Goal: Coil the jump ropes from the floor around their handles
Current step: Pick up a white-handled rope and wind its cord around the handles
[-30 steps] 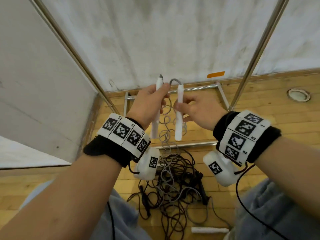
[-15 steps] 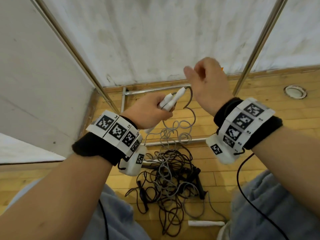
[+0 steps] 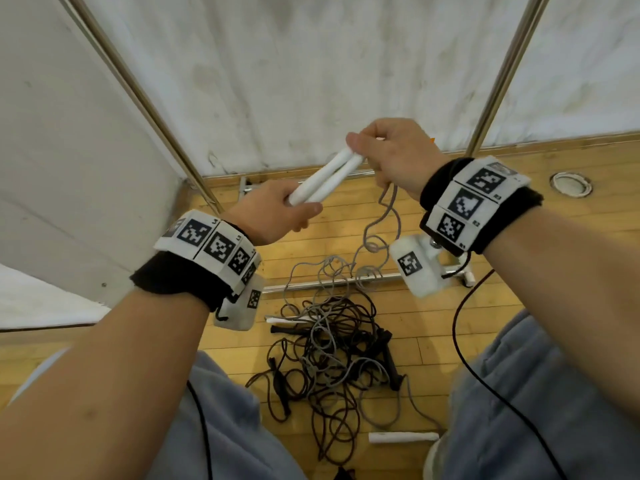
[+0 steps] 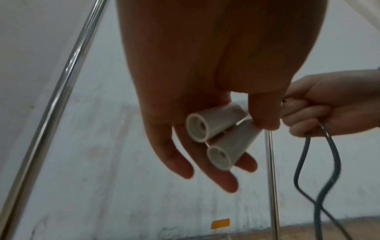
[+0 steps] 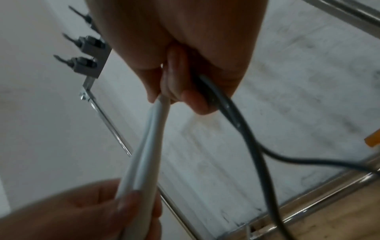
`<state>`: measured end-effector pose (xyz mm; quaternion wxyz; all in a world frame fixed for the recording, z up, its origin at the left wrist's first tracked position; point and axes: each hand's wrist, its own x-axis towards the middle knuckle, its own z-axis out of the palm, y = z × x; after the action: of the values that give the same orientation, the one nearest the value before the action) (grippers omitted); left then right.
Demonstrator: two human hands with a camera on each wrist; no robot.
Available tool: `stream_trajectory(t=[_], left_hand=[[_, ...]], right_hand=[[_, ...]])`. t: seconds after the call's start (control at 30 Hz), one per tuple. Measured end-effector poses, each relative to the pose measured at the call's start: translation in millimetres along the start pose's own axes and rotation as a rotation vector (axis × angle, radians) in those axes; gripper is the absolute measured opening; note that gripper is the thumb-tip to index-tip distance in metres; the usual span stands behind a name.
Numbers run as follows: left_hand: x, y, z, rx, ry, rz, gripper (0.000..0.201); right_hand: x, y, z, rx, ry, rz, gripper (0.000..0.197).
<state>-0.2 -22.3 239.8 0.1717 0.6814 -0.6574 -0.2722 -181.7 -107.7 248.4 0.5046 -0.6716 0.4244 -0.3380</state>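
Two white handles (image 3: 332, 178) of a grey jump rope lie side by side, tilted up to the right. My left hand (image 3: 277, 213) pinches their lower ends between thumb and fingers (image 4: 222, 139). My right hand (image 3: 391, 157) is curled round their upper tips (image 5: 162, 104) and grips the grey rope (image 5: 246, 129). From that fist the grey rope (image 3: 384, 216) hangs in loose loops down to a tangled pile of black and grey ropes (image 3: 332, 355) on the wooden floor.
Black handles (image 3: 389, 362) lie in the pile, and a loose white handle (image 3: 401, 437) lies in front of it. Slanted metal poles (image 3: 156, 112) and floor bars (image 3: 311, 285) frame the spot before white sheet walls. A round floor socket (image 3: 571, 183) sits far right. My knees flank the pile.
A second ago each hand held one handle upright. The left hand took both handles together; the right hand rose, then came down onto their upper tips and the rope.
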Motion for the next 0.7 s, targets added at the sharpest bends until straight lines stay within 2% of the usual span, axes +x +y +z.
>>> stream_trajectory(t=[0.1,0.27,0.37,0.47,0.6,0.7], left_hand=[[-7,0,2,-0.034,0.065,0.033,0.007],[-13,11,-2,0.028,0.236,0.104,0.030],[-15,16,-5,-0.027,0.273,0.109,0.027],[-17,16,-11,-0.189,0.267,0.113,0.009],[-20,21,-14,-0.461,0.253,0.123,0.013],[-17,26,-10,-0.694,0.278,0.082,0.014]], right_hand=[[-3,-5,-3,0.170,0.030,0.030,0.024],[-11,-18,-5,0.514,0.084,0.078,0.022],[-12,-24,-5,0.632,0.077,0.065,0.021],[-12,-24,-8,0.522,0.083,-0.009,0.023],[-13,-11,-5,0.262,0.100,-0.070,0.030],[-16,-3,8,-0.029,0.047,-0.101,0.027]])
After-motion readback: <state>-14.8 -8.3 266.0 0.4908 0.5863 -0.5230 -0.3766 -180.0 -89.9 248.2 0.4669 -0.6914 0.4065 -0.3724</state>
